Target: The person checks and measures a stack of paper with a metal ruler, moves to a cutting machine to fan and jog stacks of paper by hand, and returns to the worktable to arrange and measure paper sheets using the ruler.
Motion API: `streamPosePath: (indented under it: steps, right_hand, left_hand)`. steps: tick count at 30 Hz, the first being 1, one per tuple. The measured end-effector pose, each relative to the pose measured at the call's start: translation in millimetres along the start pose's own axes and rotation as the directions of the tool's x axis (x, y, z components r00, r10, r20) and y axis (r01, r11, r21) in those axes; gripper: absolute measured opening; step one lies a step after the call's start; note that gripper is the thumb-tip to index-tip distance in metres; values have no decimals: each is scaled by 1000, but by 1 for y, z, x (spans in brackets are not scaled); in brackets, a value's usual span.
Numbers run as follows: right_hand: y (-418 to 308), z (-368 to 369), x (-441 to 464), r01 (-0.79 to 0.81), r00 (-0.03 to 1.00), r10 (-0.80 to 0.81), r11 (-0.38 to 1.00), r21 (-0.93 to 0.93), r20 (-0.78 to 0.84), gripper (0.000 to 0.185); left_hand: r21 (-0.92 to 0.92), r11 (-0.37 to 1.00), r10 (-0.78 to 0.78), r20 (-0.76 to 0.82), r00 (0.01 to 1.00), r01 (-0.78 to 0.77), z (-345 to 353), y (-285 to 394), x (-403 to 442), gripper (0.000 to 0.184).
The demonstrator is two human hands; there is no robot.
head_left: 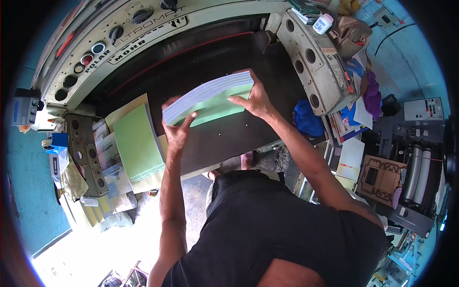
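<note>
Between my two hands a thick stack of paper [215, 101] with a green top sheet and pale, layered edges is held up and bowed. My left hand [177, 125] grips its left end, thumb on the green face and fingers behind. At the right end my right hand [256, 100] is closed on it the same way, thumb lying across the green. The stack is above the dark bed [205, 148] of a paper cutter. To the left lies a second green paper stack [137, 143] on a yellowish sheet.
The cutter's front panel [138, 40] with knobs and buttons spans the back. Metal side guards [308, 62] flank the bed. A blue cloth bundle [307, 118] sits at the bed's right edge. Further right are papers, a white bottle [323, 23] and a machine with rollers [415, 174].
</note>
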State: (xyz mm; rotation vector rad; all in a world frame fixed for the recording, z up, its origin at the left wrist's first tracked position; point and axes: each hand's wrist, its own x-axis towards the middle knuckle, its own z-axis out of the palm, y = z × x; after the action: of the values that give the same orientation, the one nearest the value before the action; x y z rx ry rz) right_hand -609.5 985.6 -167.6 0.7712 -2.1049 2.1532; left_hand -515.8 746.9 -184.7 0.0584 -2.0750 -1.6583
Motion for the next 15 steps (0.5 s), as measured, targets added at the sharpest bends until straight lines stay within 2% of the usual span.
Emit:
streamPosePath:
  steps: [1,3,5,7,9,10,11,13,15]
  right_hand:
    - [0,1,3,7,1000,-7,1000,1,-6,45]
    - [1,-2,6,-85,996,84,995,-59,-17,45]
    - [-7,-4,9,-81,997,80,996,-40,-17,46]
    - [-11,-6,2,-47,999,47,998,-29,-8,46]
    - [8,-4,-6,-52,998,53,998,-30,27,47]
    - [17,-4,-9,-51,997,53,998,-35,56,47]
    - [23,-2,-11,-44,998,46,998,-35,52,47]
    - [29,2,-13,-162,987,162,987,-9,-11,50]
    - [20,-4,-4,-228,974,227,973,38,27,45]
  left_hand:
    - [26,1000,-19,19,1000,18,1,3,2,47]
    - [34,997,-75,-12,997,76,6,8,2,41]
    - [1,995,-101,-38,994,101,8,13,4,42]
    - [70,995,-79,18,997,77,6,27,4,46]
    - [-139,988,52,-66,996,-61,20,51,8,48]
    - [-28,992,122,-28,992,-123,14,16,5,43]
    - [-28,991,130,-25,991,-131,13,6,3,43]
    - [76,991,-109,0,994,108,12,-2,2,36]
    - [59,991,-120,-59,991,123,18,23,14,30]
